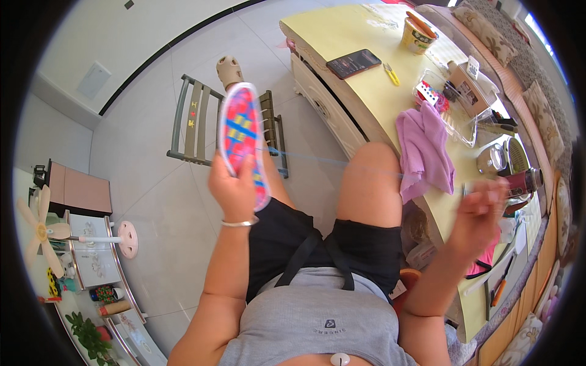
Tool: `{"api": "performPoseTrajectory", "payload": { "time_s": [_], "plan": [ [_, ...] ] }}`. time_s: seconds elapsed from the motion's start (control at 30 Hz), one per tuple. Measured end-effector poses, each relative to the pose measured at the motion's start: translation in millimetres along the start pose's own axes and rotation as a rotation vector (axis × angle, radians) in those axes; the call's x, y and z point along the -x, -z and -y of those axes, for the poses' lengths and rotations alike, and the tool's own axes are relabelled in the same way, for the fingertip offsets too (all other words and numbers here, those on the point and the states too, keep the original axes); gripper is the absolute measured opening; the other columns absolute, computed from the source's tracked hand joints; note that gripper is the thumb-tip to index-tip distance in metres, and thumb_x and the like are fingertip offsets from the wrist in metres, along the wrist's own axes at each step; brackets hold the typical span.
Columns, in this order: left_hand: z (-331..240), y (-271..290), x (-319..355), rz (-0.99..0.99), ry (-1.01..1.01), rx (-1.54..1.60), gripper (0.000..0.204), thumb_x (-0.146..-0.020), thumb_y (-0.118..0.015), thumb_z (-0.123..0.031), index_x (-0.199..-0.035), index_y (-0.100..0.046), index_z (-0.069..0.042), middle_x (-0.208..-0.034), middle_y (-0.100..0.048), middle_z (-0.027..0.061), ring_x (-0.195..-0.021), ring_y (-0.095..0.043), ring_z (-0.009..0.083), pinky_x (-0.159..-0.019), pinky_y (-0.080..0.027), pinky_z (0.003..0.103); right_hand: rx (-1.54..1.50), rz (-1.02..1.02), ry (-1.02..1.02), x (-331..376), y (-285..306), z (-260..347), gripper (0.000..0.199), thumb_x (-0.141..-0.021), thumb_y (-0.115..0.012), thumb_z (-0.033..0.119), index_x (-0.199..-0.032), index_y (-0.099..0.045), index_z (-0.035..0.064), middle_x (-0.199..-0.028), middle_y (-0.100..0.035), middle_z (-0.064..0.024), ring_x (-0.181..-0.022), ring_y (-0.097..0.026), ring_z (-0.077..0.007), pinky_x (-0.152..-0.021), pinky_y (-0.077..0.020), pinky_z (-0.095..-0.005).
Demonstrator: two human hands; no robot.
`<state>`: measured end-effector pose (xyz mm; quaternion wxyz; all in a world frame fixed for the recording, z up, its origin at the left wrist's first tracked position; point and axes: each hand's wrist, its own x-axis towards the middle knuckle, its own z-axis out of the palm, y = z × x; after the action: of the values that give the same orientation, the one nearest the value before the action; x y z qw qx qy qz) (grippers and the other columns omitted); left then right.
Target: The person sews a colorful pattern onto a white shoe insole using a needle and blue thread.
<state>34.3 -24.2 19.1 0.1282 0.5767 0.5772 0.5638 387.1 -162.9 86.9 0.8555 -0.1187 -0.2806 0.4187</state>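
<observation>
My left hand [232, 188] is closed round the lower part of an insole [240, 125]. It has a white edge and a stitched pattern in pink, blue and yellow, and is held upright in front of my lap. From its right side a thin blue thread [329, 160] stretches across my knees toward my right hand [479, 210], which is raised over the table's near side. Motion blurs the right hand, but its fingers look pinched together on the thread. Whether a needle is between them cannot be made out.
The yellow-topped table [360, 91] on my right holds a phone [354, 64], yellow snips [390, 74], a paper tub [419, 35], a purple cloth [427, 149], a clear tray [461, 125] and a dark jar [525, 183]. A folding stool [196, 119] stands ahead; a fan [43, 232] is at left.
</observation>
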Motion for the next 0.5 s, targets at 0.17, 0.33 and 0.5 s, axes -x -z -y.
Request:
{"api": "performPoseTrajectory", "payload": {
  "time_s": [0.17,0.33,0.5],
  "plan": [
    [58,23,-42,-0.189,0.028,-0.126,0.023,-0.081,-0.072,-0.007,-0.100,-0.063,0.001,-0.089,-0.068,0.0113,-0.077,-0.066,0.0221,-0.074,-0.051,0.035,0.398,-0.329,0.690,-25,207,314,0.007,-0.089,-0.059,0.000,-0.088,-0.057,-0.0061,-0.073,-0.051,-0.0093,-0.069,-0.053,-0.0201,-0.069,-0.0500,-0.0357],
    [-10,0,-1,0.073,0.163,0.312,0.023,-0.082,-0.072,-0.004,-0.102,-0.062,0.002,-0.095,-0.069,0.0079,-0.081,-0.065,0.0130,-0.077,-0.052,0.029,0.822,-0.517,0.718,-24,60,108,0.023,-0.090,-0.058,0.001,-0.112,-0.058,-0.0058,-0.082,-0.058,-0.0085,-0.073,-0.055,-0.0141,-0.070,-0.0496,-0.0261],
    [-64,4,42,0.438,0.367,0.696,0.031,-0.082,-0.070,0.001,-0.111,-0.058,0.004,-0.103,-0.068,0.0113,-0.089,-0.067,0.0151,-0.080,-0.055,0.030,1.603,0.106,0.244,34,-46,-73,0.020,-0.078,-0.062,-0.008,-0.095,-0.066,0.0010,-0.081,-0.064,-0.0078,-0.074,-0.062,-0.0155,-0.067,-0.0490,-0.0299]
  ]
}}
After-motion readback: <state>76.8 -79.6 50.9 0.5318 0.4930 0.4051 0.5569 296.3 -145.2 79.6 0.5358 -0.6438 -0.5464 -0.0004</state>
